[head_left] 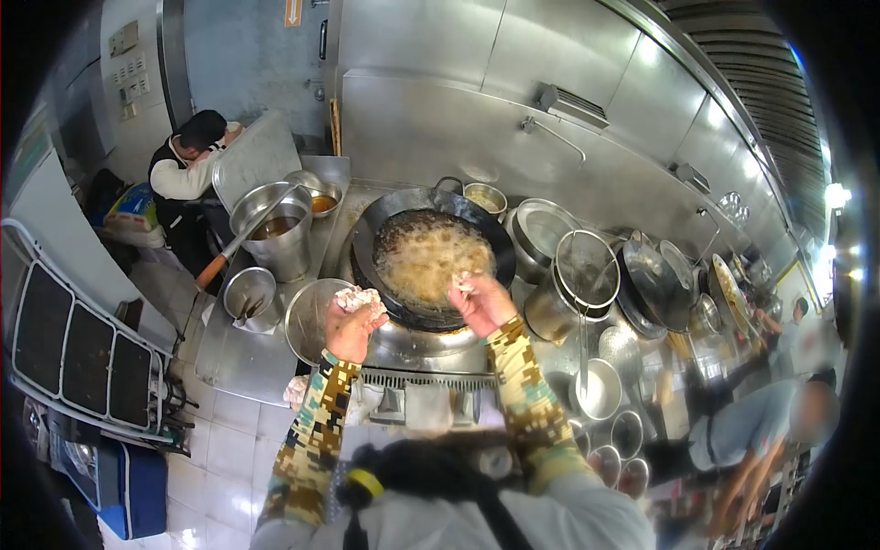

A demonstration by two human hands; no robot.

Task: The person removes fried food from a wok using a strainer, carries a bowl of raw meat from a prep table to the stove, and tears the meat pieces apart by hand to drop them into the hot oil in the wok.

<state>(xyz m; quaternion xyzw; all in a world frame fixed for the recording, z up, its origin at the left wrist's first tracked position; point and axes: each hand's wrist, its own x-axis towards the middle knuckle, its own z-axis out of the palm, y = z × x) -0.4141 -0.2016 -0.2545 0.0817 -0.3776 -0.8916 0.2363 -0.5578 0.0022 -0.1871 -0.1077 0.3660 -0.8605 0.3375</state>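
Note:
My left hand [348,334] is closed around a clump of pale pink, floury-looking raw pieces [360,300], perhaps coated meat. It is at the near left edge of a large black wok [367,234]. My right hand [489,308] pinches a smaller pale piece [465,282] above the wok's near right side. Inside the wok, oil [431,252] bubbles hard and golden-brown lumps show through the foam. Camouflage sleeves cover both my forearms.
A steel pot [266,240] with a long ladle across it stands left, near a small pan [252,298] and a round lid [316,321]. On the right are a wire strainer [587,266] and stacked woks [655,284]. One person [179,170] sits back left; another person [761,422] bends at right.

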